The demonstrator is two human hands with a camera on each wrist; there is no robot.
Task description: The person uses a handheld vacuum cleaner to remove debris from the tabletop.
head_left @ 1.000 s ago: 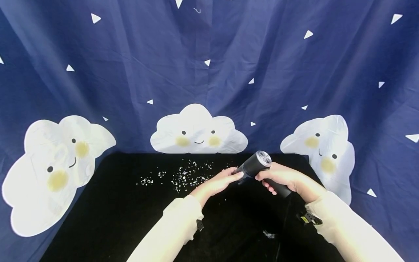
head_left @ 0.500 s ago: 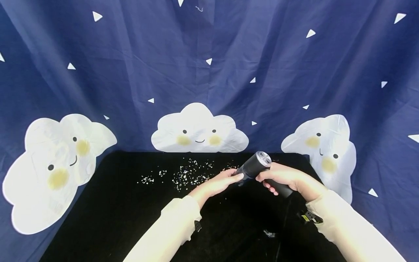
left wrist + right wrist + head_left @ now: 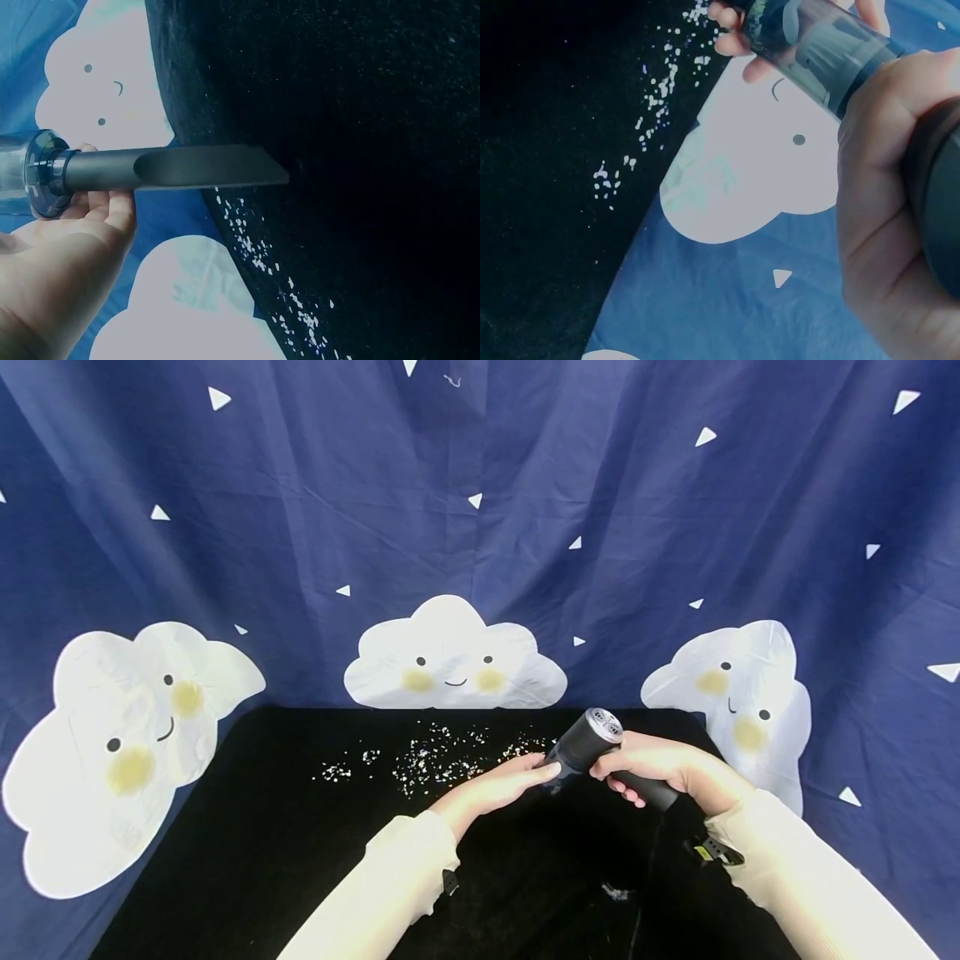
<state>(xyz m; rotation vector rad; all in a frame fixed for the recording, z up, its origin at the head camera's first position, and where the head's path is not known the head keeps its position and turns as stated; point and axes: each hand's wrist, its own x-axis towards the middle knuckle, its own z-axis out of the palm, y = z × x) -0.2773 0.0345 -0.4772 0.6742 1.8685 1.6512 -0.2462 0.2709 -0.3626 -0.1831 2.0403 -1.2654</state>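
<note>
Right hand point(image 3: 667, 768) grips handle of handheld vacuum point(image 3: 592, 742), raised above black table point(image 3: 262, 843). Left hand point(image 3: 498, 785) holds nozzle point(image 3: 180, 168) near its base, fingers curled round it. Beyond: white crumbs point(image 3: 435, 758) scattered near table's far edge. Cloud-print backdrop point(image 3: 450, 527) behind.

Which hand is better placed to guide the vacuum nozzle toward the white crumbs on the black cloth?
Probably the left hand: it holds the handheld vacuum at the nozzle end, nearest the white crumbs. The right hand grips the rear handle, farther away.
</note>
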